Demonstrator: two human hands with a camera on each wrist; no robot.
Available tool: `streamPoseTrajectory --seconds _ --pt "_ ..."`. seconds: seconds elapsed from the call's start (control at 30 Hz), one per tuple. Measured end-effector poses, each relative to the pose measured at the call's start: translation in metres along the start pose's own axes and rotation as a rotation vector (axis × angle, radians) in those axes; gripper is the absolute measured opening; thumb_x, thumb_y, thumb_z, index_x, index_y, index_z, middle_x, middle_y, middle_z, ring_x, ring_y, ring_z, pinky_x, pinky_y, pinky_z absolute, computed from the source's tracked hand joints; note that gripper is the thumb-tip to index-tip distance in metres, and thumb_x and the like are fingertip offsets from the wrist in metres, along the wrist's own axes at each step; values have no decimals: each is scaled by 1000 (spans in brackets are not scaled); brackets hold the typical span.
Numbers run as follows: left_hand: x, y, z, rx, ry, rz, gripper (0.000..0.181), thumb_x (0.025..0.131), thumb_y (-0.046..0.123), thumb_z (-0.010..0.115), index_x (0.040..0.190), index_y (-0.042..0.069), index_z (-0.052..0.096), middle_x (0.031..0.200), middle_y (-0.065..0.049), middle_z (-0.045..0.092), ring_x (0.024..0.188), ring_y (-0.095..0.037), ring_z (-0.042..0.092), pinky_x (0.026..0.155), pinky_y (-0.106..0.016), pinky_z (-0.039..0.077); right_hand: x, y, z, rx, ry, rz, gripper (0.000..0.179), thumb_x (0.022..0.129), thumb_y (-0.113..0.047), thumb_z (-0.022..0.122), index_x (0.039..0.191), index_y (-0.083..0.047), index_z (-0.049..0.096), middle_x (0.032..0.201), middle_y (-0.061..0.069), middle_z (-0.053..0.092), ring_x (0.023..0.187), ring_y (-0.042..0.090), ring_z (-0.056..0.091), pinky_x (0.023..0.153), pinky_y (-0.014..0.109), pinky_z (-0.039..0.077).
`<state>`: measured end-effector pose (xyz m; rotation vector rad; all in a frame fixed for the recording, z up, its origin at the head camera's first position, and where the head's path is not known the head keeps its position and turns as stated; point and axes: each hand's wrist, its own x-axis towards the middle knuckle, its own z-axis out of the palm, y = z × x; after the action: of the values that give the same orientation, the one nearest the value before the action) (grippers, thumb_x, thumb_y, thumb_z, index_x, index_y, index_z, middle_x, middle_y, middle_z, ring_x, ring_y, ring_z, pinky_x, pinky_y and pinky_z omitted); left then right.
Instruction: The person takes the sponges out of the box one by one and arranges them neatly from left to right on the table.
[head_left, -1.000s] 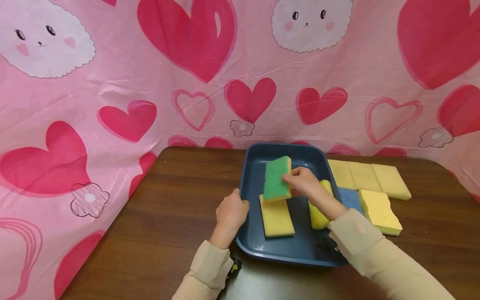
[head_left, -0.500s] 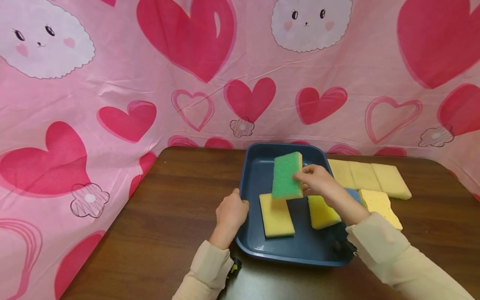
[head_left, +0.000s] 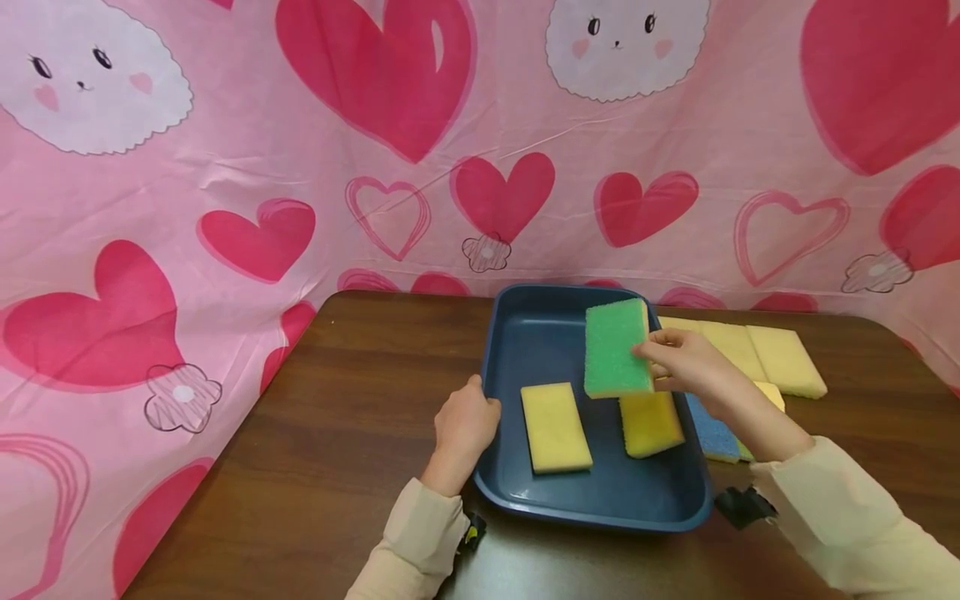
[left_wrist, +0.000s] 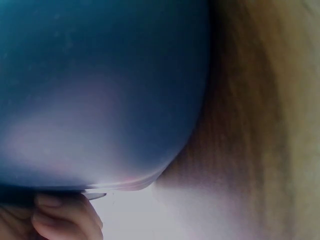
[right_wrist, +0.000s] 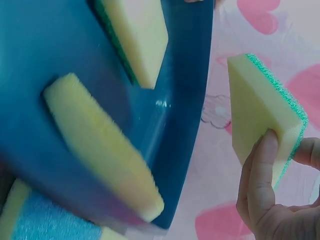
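My right hand [head_left: 693, 362] pinches a green-and-yellow scouring sponge [head_left: 617, 348] by its right edge, above the right side of a dark blue baking pan [head_left: 536, 346]. In the right wrist view, thumb and fingers press on opposite faces of that sponge [right_wrist: 265, 105]. At the pan's left rim, my left hand [head_left: 465, 425] grips the edge; the left wrist view shows its curled fingers [left_wrist: 67, 215] there. Inside the pan, a yellow sponge [head_left: 557, 429] lies flat at left. A second yellow sponge [head_left: 651, 427] leans against the right wall, partly hidden by the held one.
Right of the pan, a row of pale yellow sponges [head_left: 783, 360] lies on the brown wooden table [head_left: 360, 400]. A blue sponge [head_left: 716, 433] and another yellow one are partly behind my right forearm. A pink heart-patterned cloth [head_left: 420, 208] hangs behind the table.
The green-and-yellow sponge has moved right with my right hand, from over the flat sponge to the pan's right side. The right-hand sponge in the pan has tipped back toward the wall. My left hand stays put.
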<state>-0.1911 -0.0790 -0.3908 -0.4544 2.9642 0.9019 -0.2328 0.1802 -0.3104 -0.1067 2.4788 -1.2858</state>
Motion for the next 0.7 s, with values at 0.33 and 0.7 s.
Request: streamPoseTrajectory --seconds 0.33,0.7 --pt "1 1 1 -5 -8 -4 43 90 19 55 131 6 54 105 -19 68 75 -28 63 67 -44 49 -7 24 -24 -5 14 -17 66 99 -37 42 142 10 24 130 28 46 93 12 58 75 21 50" --pt "1 1 0 -6 0 6 38 89 18 55 125 5 57 99 -19 68 74 -28 63 64 -44 49 -15 52 -54 48 52 -49 67 101 -31 39 145 13 17 86 -28 54 79 -7 58 70 15 49"
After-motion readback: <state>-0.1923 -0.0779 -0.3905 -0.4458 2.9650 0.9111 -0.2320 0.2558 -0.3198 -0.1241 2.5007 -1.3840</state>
